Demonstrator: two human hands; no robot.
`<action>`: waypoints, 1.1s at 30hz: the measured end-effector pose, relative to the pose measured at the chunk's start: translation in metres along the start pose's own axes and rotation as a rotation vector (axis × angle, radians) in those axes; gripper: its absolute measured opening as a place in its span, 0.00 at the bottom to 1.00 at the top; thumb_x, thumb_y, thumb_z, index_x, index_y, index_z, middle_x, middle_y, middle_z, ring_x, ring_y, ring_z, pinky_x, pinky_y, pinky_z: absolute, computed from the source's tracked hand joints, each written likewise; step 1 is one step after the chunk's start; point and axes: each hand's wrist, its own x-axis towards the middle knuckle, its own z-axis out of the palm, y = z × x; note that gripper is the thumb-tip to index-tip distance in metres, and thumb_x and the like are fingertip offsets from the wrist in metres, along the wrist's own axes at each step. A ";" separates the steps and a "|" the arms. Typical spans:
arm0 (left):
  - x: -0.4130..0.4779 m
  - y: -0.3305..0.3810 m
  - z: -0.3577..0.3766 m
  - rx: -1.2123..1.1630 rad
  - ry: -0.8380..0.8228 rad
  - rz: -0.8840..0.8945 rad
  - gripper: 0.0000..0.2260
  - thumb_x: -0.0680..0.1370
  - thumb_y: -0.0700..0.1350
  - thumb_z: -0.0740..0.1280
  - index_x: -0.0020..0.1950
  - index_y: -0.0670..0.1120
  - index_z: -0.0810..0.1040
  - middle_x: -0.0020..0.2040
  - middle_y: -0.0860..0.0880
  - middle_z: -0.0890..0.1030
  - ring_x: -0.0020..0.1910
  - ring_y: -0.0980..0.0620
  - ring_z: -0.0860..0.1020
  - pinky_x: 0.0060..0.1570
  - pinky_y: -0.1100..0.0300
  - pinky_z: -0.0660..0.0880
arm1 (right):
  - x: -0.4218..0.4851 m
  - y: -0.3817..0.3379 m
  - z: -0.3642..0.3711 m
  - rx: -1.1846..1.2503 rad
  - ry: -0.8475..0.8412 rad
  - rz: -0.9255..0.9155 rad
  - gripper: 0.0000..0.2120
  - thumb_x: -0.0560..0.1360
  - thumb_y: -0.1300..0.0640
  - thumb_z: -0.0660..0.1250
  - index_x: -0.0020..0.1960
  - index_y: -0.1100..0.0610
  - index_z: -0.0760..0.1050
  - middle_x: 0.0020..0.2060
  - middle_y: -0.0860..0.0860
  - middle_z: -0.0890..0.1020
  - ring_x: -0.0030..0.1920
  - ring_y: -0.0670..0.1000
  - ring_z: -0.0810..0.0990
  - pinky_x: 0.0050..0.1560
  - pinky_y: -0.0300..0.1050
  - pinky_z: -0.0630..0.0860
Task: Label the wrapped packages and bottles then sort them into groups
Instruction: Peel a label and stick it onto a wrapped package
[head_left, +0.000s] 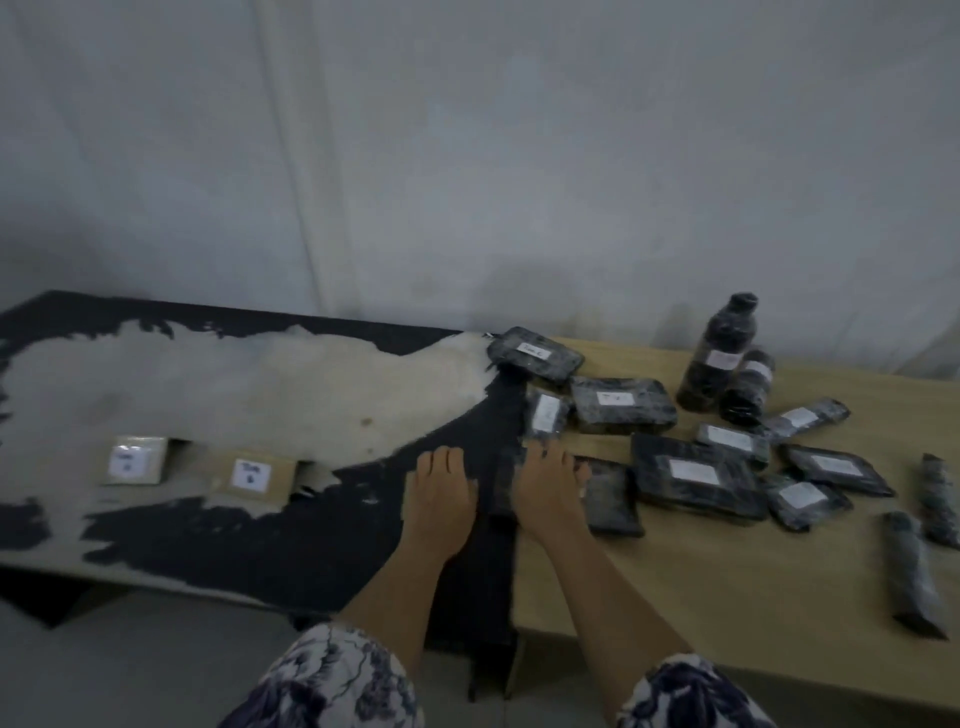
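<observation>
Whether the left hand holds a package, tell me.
No, the left hand lies flat on the dark table, away from the packages, holding nothing.

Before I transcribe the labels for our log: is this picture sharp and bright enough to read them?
Head view: dim, flat light, no glare; soft throughout; the label on the large package shows only a pale blur, the others little better; left hand and right hand have fuzzy outlines.

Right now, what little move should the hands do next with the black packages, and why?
Probably the right hand should slide the wrapped package beneath it left, toward the two tan label cards. Both hands lie flat, the left hand on the dark table, and no package sits by those cards yet.
</observation>
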 end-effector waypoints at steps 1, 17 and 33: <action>0.001 -0.024 -0.006 0.028 0.007 -0.004 0.20 0.82 0.49 0.54 0.72 0.42 0.60 0.69 0.45 0.65 0.69 0.46 0.62 0.67 0.56 0.63 | 0.002 -0.023 0.004 0.012 0.007 -0.020 0.17 0.82 0.55 0.51 0.69 0.58 0.61 0.68 0.59 0.64 0.67 0.59 0.65 0.68 0.56 0.57; 0.035 -0.310 -0.078 0.132 -0.033 -0.102 0.19 0.81 0.48 0.57 0.68 0.40 0.67 0.66 0.43 0.70 0.65 0.44 0.67 0.64 0.54 0.65 | 0.050 -0.321 0.075 0.076 -0.066 -0.202 0.14 0.80 0.59 0.54 0.64 0.58 0.66 0.66 0.58 0.65 0.65 0.59 0.64 0.67 0.56 0.56; 0.130 -0.577 -0.156 0.126 -0.003 -0.377 0.19 0.82 0.51 0.54 0.70 0.44 0.63 0.68 0.46 0.67 0.67 0.47 0.64 0.65 0.57 0.64 | 0.152 -0.612 0.131 0.076 -0.145 -0.382 0.15 0.81 0.58 0.51 0.66 0.58 0.67 0.67 0.58 0.67 0.66 0.58 0.64 0.68 0.55 0.56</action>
